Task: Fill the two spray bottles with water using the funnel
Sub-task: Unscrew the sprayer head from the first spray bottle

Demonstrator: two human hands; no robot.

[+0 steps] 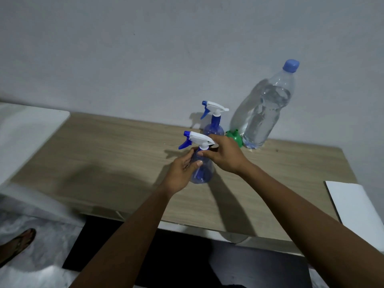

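Though behind right hand (225, 155), far sprayer (215, 121) beside funnel (235, 138).

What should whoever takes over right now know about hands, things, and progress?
Left hand grips the near spray bottle by its body; right hand pinches its collar under the trigger head.
Far spray bottle stands behind it, head on. Funnel lies on the table beside the capped water bottle.
Done: no filling visible.
Left: take off both heads, uncap the water, fill each through the funnel.
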